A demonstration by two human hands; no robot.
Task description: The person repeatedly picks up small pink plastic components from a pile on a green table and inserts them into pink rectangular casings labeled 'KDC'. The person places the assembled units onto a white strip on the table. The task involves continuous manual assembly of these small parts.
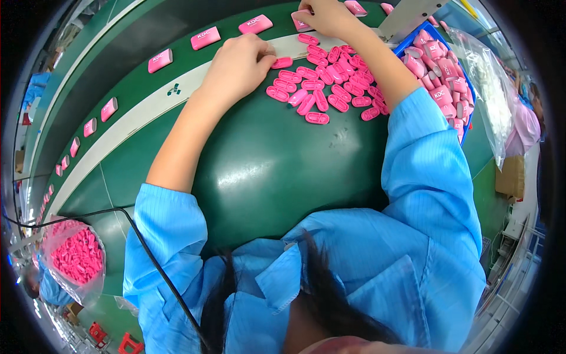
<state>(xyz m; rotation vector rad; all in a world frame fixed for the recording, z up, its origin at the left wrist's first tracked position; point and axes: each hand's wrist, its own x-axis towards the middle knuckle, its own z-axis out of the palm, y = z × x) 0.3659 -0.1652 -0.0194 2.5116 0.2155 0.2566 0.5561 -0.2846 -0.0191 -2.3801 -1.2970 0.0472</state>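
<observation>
My left hand (240,67) is closed in a pinch at the belt's near rail, with a small pink oval cap (283,62) at its thumb and fingertips. Farther away and to the right, my right hand (328,16) grips a pink casing (300,22) over the green conveyor belt (132,87); its fingertips are partly cut off by the picture's top edge. Between my forearms, many loose pink oval caps (313,85) with open slots lie scattered on the green table (283,159). One piece among them has a darker end.
Pink casings (205,38) stand spaced along the belt. A blue bin (470,94) heaped with casings is at the right, beside a clear plastic bag (486,82). At the left hangs a bag of pink caps (76,253). A black cable (154,259) crosses my left sleeve. A metal post (407,17) rises at the rail.
</observation>
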